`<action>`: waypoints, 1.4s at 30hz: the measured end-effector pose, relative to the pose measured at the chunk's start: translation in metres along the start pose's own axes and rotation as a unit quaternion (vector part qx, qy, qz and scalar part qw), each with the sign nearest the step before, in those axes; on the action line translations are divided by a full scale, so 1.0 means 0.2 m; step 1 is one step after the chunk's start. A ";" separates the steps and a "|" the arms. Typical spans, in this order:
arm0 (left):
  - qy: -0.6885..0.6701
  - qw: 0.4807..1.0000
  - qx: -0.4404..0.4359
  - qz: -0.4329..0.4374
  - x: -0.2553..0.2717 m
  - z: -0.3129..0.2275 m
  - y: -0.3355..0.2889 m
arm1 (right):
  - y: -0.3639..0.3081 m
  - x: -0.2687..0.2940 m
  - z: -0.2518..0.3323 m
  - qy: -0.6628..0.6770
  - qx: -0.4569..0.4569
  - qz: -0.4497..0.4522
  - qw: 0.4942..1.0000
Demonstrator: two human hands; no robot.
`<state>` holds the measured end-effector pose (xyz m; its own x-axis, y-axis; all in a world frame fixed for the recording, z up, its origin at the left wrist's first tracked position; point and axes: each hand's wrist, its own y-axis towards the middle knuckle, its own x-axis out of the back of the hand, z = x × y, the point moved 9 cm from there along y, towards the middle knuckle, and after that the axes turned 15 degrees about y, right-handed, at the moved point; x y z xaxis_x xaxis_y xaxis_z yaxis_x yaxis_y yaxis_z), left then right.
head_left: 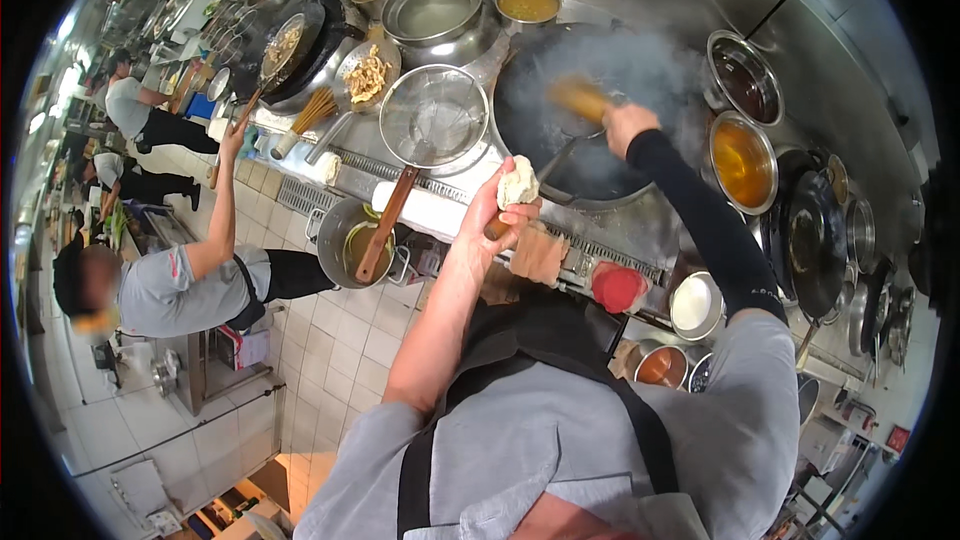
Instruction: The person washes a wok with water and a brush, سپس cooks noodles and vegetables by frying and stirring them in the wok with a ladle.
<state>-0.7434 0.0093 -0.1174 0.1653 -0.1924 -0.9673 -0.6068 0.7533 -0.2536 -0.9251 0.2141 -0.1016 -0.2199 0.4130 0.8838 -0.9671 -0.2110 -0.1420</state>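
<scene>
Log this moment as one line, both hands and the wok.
Left hand: gripping pale crumpled cloth and wooden handle | Right hand: holding tan brush over wok | Wok: pale haze above

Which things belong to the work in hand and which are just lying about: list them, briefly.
In use:
- bamboo brush, in the right hand
- smoking wok
- wooden-handled utensil and pale cloth, in the left hand

Apparently just lying about:
- mesh strainer
- second bamboo brush
- red cloth
</scene>
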 end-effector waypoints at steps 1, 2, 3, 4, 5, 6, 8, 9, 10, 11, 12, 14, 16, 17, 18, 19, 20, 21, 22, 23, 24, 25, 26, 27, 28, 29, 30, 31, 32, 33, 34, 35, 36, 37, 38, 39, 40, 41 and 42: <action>0.006 1.000 0.008 -0.002 0.00 0.02 0.00 | -0.05 -0.08 0.03 -0.016 0.011 0.044 0.999; 0.017 1.000 -0.008 -0.002 -0.01 -0.05 0.02 | 0.05 -0.06 -0.07 -0.008 -0.001 0.044 0.999; 0.005 1.000 -0.012 -0.005 0.00 -0.07 0.01 | 0.09 0.05 -0.06 -0.012 0.003 -0.004 1.000; 0.035 0.999 -0.021 -0.013 0.00 -0.08 0.01 | 0.09 0.08 0.00 -0.061 -0.019 0.011 0.998; 0.065 0.997 -0.031 -0.022 0.00 -0.09 0.01 | 0.08 0.06 0.08 -0.110 -0.039 0.025 0.993; 0.068 0.997 -0.031 -0.020 0.00 -0.12 0.03 | 0.02 0.00 0.18 -0.138 0.012 0.057 0.989; 0.105 0.994 -0.020 -0.005 0.00 -0.09 0.05 | 0.02 -0.12 0.04 -0.122 -0.002 0.093 0.988; 0.038 0.999 -0.020 -0.016 -0.02 -0.08 0.03 | 0.05 0.03 0.06 -0.090 -0.007 0.075 0.993; 0.043 0.999 -0.022 -0.006 -0.03 -0.10 0.06 | 0.13 0.13 0.03 -0.066 0.000 0.029 0.997; 0.044 0.999 -0.021 -0.002 -0.01 -0.08 0.06 | 0.15 0.17 -0.01 -0.039 0.003 -0.010 0.999; 0.044 0.999 -0.026 -0.005 0.00 -0.08 0.05 | 0.08 0.08 0.11 -0.103 0.028 0.012 0.994; 0.031 0.999 -0.017 0.000 -0.02 -0.07 0.08 | 0.01 -0.04 0.16 -0.115 0.068 0.045 0.990; 0.046 0.999 -0.021 -0.020 -0.02 -0.09 0.07 | 0.05 0.02 0.03 -0.078 0.051 0.014 0.996; 0.041 0.999 -0.021 -0.018 -0.04 -0.09 0.08 | 0.12 0.09 -0.03 -0.042 0.038 -0.024 0.998; 0.038 0.999 -0.024 -0.023 0.00 -0.07 0.05 | 0.13 0.04 0.02 -0.073 -0.004 -0.003 0.997; 0.040 0.999 -0.015 -0.010 -0.02 -0.08 0.07 | 0.09 -0.07 0.06 -0.169 -0.023 0.044 0.984; 0.043 0.999 -0.005 0.002 -0.04 -0.09 0.10 | 0.10 -0.10 0.07 -0.111 0.015 0.035 0.993; 0.039 0.999 -0.001 0.000 -0.02 -0.06 0.09 | 0.04 -0.15 0.04 -0.051 0.047 0.035 0.997; 0.052 0.998 -0.014 -0.008 -0.03 -0.09 0.09 | 0.07 -0.05 -0.02 -0.022 0.027 0.000 0.999; 0.066 0.997 -0.027 -0.017 -0.03 -0.11 0.08 | 0.11 0.04 -0.08 0.007 0.007 -0.036 0.999; 0.067 0.997 -0.028 -0.016 -0.02 -0.10 0.08 | 0.11 0.10 -0.08 0.010 -0.014 -0.056 0.998; 0.067 0.997 -0.019 -0.017 -0.01 -0.10 0.09 | 0.10 0.08 -0.05 0.010 -0.012 -0.059 0.998; 0.067 0.998 -0.010 -0.018 -0.01 -0.10 0.10 | 0.07 0.00 0.03 -0.029 0.034 -0.036 0.998; 0.067 0.998 -0.006 -0.019 -0.03 -0.08 0.09 | 0.02 -0.08 0.06 -0.068 0.074 -0.010 0.995; 0.084 0.995 -0.024 -0.038 -0.04 -0.09 0.08 | 0.05 -0.06 -0.01 0.011 0.052 -0.005 0.999; 0.100 0.992 -0.042 -0.058 -0.04 -0.10 0.08 | 0.05 -0.06 -0.05 0.012 0.048 -0.006 0.999; 0.102 0.992 -0.045 -0.058 -0.03 -0.10 0.08 | 0.07 0.02 -0.06 -0.006 0.009 -0.027 1.000; 0.139 0.987 -0.040 -0.073 0.00 -0.10 0.09 | 0.08 0.07 -0.07 -0.024 -0.031 -0.048 0.998; 0.175 0.980 -0.035 -0.089 0.03 -0.10 0.08 | 0.07 -0.08 -0.05 -0.115 -0.039 0.011 0.993; 0.192 0.974 -0.041 -0.112 0.03 -0.08 0.07 | -0.03 -0.13 0.03 -0.147 0.015 0.039 0.988; 0.241 0.958 -0.051 -0.144 0.04 -0.10 0.05 | -0.04 -0.07 0.00 -0.083 -0.009 0.014 0.996; 0.291 0.939 -0.061 -0.175 0.04 -0.14 0.03 | -0.03 -0.02 -0.04 -0.019 -0.033 -0.012 0.999; 0.338 0.921 -0.066 -0.184 0.01 -0.14 0.04 | 0.00 0.02 -0.10 -0.021 -0.034 -0.019 0.999; 0.382 0.900 -0.072 -0.197 -0.02 -0.12 0.04 | 0.02 0.02 -0.16 0.037 -0.036 -0.025 0.998; 0.468 0.851 -0.080 -0.225 -0.05 -0.12 0.04 | 0.04 0.01 -0.21 0.094 -0.037 -0.032 0.994; 0.468 0.851 -0.080 -0.224 -0.06 -0.10 0.02 | 0.03 -0.02 -0.24 0.093 -0.037 -0.032 0.994; 0.587 0.772 -0.068 -0.235 -0.07 -0.12 0.01 | 0.00 -0.17 -0.34 0.293 -0.158 0.070 0.940; 0.694 0.675 -0.056 -0.242 -0.10 -0.14 -0.01 | -0.07 -0.35 -0.38 0.473 -0.267 0.166 0.823; 0.745 0.622 -0.023 -0.240 -0.19 -0.16 -0.04 | -0.13 -0.44 -0.47 0.568 -0.267 0.147 0.765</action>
<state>-0.7688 -0.0098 -0.0792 -0.5469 -0.7837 0.2945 -0.7928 0.3716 -0.4832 -0.8926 0.2667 -0.2188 -0.1124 0.9845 -0.1349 -0.7022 -0.1748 -0.6902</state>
